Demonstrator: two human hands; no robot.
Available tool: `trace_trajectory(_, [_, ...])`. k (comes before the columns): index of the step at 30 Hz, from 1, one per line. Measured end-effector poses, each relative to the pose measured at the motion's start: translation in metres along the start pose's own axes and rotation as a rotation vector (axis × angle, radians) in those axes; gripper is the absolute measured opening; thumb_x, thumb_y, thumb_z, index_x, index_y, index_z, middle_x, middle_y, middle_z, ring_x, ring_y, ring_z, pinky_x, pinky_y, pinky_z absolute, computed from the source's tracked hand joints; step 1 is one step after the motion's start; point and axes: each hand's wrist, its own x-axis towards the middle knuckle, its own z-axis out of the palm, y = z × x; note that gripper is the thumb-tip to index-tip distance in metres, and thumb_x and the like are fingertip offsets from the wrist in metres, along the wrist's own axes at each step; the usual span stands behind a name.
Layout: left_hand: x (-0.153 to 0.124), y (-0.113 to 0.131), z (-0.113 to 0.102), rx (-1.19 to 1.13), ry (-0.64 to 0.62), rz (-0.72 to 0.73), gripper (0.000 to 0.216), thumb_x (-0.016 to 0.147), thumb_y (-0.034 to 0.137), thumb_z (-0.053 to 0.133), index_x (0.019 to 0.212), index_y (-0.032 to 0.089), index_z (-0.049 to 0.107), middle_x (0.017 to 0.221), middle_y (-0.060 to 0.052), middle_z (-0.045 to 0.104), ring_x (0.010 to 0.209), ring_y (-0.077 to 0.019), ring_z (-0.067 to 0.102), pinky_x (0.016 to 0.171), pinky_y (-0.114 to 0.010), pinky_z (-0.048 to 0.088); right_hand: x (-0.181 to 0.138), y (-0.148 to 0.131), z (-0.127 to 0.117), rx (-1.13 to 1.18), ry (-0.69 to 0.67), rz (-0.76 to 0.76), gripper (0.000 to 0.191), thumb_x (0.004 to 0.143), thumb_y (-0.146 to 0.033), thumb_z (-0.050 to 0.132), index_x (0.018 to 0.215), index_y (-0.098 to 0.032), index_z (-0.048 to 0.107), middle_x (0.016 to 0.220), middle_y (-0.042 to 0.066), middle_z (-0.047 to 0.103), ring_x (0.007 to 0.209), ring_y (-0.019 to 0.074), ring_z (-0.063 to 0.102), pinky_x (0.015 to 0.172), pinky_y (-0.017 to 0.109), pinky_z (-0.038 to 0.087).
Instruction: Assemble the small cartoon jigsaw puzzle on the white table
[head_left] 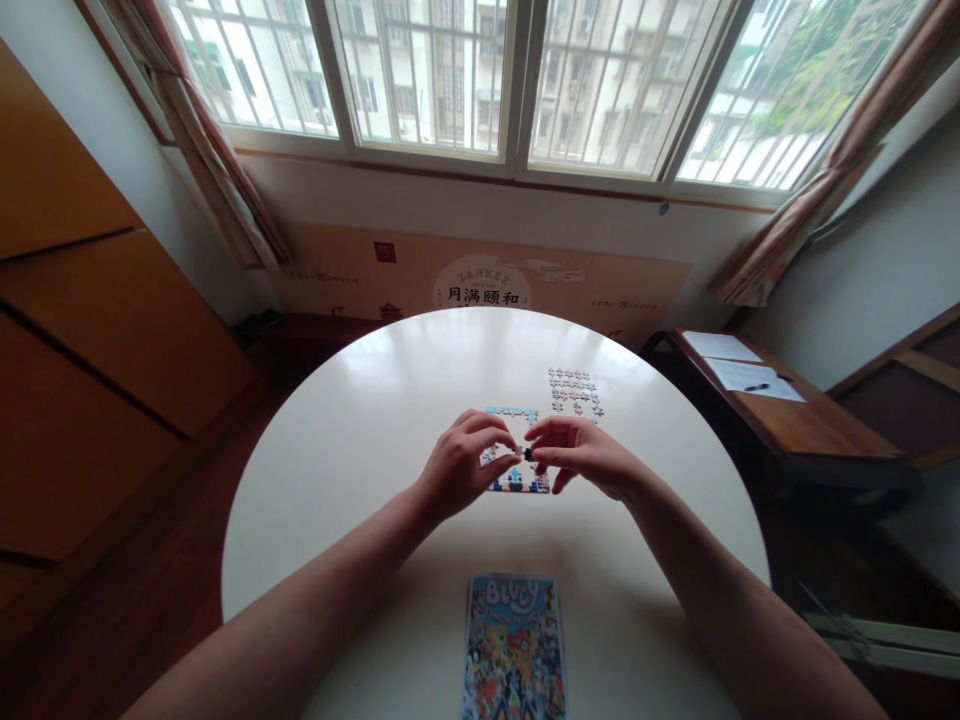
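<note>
Over a partly assembled jigsaw puzzle [517,487] on the white table, my two hands nearly meet. My left hand [472,455] pinches a small light puzzle piece [518,451] between thumb and fingers. A dark puzzle piece [529,454] is pinched in my right hand [581,452], close beside the light one; whether the two pieces touch I cannot tell. The puzzle's border is joined along the top and bottom, and my hands hide part of its middle. Loose puzzle pieces [572,384] lie in rows just beyond my right hand.
A Bluey picture sheet or box lid [516,645] lies near my side of the round white table [337,440]. To the right, a wooden side table [750,400] bears papers [754,378] and a dark pen-like item. A large box panel [337,270] stands below the window.
</note>
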Motion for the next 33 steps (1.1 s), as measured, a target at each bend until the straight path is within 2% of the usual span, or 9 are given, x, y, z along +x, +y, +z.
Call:
trace_trajectory(10, [0.0, -0.001, 0.002, 0.018, -0.043, -0.028, 0.011, 0.088, 0.03, 0.074, 0.085, 0.02, 0.072, 0.094, -0.006, 0.07, 0.091, -0.0214, 0.063, 0.082, -0.038, 0.055, 0.002, 0.004, -0.002, -0.13, 0.017, -0.044, 0.028, 0.076, -0.037, 0.081, 0.095, -0.018, 0.071, 0.079, 0.004, 0.073, 0.069, 0.0168, 0.071, 0.046, 0.021, 0.054])
trace_trajectory(15, [-0.004, -0.006, 0.004, 0.06, -0.184, -0.064, 0.003, 0.086, 0.023, 0.075, 0.088, 0.022, 0.074, 0.103, -0.006, 0.071, 0.097, -0.0235, 0.063, 0.085, -0.042, 0.055, 0.005, 0.01, -0.012, -0.333, 0.07, -0.026, 0.02, 0.079, -0.031, 0.075, 0.093, -0.017, 0.074, 0.077, 0.004, 0.073, 0.058, 0.0133, 0.066, 0.041, 0.019, 0.047])
trace_trajectory(18, [-0.007, -0.011, 0.006, 0.095, -0.287, -0.081, 0.007, 0.083, 0.019, 0.077, 0.088, 0.023, 0.075, 0.111, -0.006, 0.07, 0.104, -0.0258, 0.062, 0.089, -0.045, 0.055, 0.008, 0.015, -0.017, -0.466, 0.082, 0.017, 0.016, 0.078, -0.027, 0.072, 0.091, -0.018, 0.076, 0.079, 0.005, 0.075, 0.055, 0.013, 0.065, 0.041, 0.021, 0.045])
trace_trajectory(22, [-0.01, -0.018, 0.01, 0.118, -0.353, -0.085, 0.008, 0.082, 0.02, 0.077, 0.087, 0.025, 0.077, 0.117, -0.006, 0.07, 0.107, -0.0266, 0.061, 0.094, -0.05, 0.053, 0.012, 0.023, -0.018, -0.504, 0.039, -0.007, 0.013, 0.077, -0.023, 0.07, 0.087, -0.018, 0.077, 0.078, 0.005, 0.076, 0.059, 0.0144, 0.067, 0.051, 0.025, 0.051])
trace_trajectory(28, [-0.012, -0.023, 0.014, 0.132, -0.398, -0.1, 0.007, 0.08, 0.022, 0.079, 0.085, 0.026, 0.079, 0.121, -0.008, 0.069, 0.11, -0.0288, 0.062, 0.096, -0.054, 0.052, 0.014, 0.029, -0.015, -0.58, 0.026, -0.061, 0.015, 0.075, -0.019, 0.069, 0.087, -0.019, 0.079, 0.084, 0.004, 0.078, 0.083, 0.0203, 0.072, 0.075, 0.031, 0.056])
trace_trajectory(33, [-0.013, -0.024, 0.014, 0.139, -0.401, -0.092, 0.006, 0.08, 0.022, 0.079, 0.084, 0.027, 0.079, 0.121, -0.008, 0.069, 0.113, -0.0288, 0.06, 0.098, -0.053, 0.052, 0.013, 0.026, -0.013, -0.585, 0.023, -0.056, 0.016, 0.075, -0.019, 0.069, 0.087, -0.02, 0.079, 0.087, 0.004, 0.079, 0.084, 0.0214, 0.073, 0.078, 0.032, 0.056])
